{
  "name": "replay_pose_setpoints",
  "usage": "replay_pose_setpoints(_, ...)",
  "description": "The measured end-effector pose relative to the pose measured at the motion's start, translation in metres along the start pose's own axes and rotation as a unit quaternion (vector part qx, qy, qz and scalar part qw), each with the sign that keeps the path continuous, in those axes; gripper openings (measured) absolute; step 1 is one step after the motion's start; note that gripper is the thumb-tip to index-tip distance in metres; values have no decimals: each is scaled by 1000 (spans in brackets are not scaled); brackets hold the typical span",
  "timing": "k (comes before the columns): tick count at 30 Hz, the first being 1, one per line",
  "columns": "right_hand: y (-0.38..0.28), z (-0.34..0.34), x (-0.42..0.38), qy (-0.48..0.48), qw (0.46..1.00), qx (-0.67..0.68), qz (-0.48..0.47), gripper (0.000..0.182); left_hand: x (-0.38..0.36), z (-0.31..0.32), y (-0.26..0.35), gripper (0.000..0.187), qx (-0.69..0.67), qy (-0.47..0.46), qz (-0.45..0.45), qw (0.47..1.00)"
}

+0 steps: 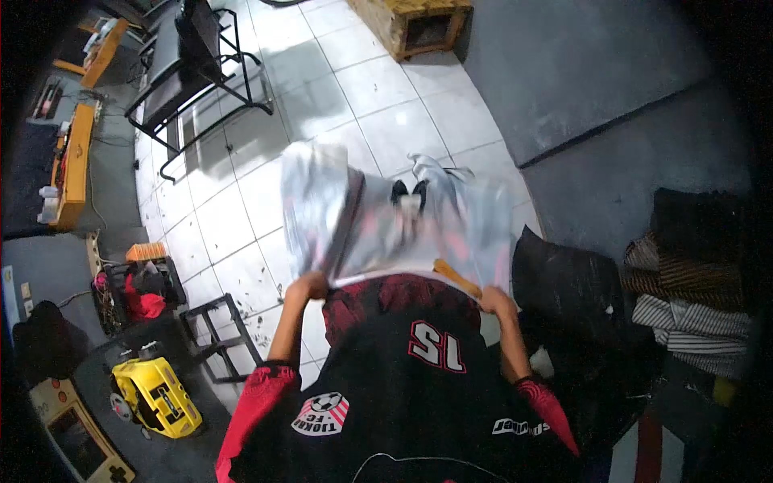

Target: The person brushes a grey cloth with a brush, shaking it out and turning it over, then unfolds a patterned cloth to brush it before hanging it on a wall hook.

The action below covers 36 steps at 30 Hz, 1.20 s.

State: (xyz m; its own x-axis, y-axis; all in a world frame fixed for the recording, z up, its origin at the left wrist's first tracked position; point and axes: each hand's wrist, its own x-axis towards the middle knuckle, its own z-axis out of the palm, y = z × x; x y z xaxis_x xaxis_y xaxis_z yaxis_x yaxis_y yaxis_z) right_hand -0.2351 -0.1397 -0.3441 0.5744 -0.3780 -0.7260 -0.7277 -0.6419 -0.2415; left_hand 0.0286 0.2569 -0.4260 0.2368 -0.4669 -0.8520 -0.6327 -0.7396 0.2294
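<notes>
Floor (241,217): white square tiles with dark grout, running from the top of the view down to the person; small dark specks lie at lower left.
Grey panels (580,72): broad, flat and dark, at upper right, with a dark seam between them.
Shirt (386,370): worn by the person, black with red sleeves, a number and a football badge.
Pale cloth (386,229): light blue-grey with pinkish patches and a dark band, blurred, spread between the hands just beyond the shirt's hem; a yellow-brown strip (456,276) shows at its near edge, beside the right hand.
Chair (181,80): black, metal-framed, at upper left.
Folded clothes (688,322): striped and dark, stacked at right.
Wooden box (415,24): at the top, its opening dark.
Toy car (161,394): yellow, at lower left.
Left hand (310,286): fingers closed, gripping the cloth's near left corner.
Right hand (497,301): fingers closed, gripping the near right corner.
</notes>
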Motion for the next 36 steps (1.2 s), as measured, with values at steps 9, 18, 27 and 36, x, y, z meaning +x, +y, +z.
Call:
replay_pose_setpoints(9,-47,-116,38,355,920,163,-32,18,-81,-177,50,29,-171,602,-31,779)
replay_pose_setpoints(18,-73,-152,-55,390,660,464,-444,48,-188,-215,118,61,-187,748,136,622)
replay_pose_setpoints(27,-17,-14,-37,-21,989,148,-10,25,-87,-54,37,24,-120,153,43,980)
replay_pose_setpoints(36,-18,-62,-99,-73,827,557,15,50,-184,-100,60,57,-441,24,168,881)
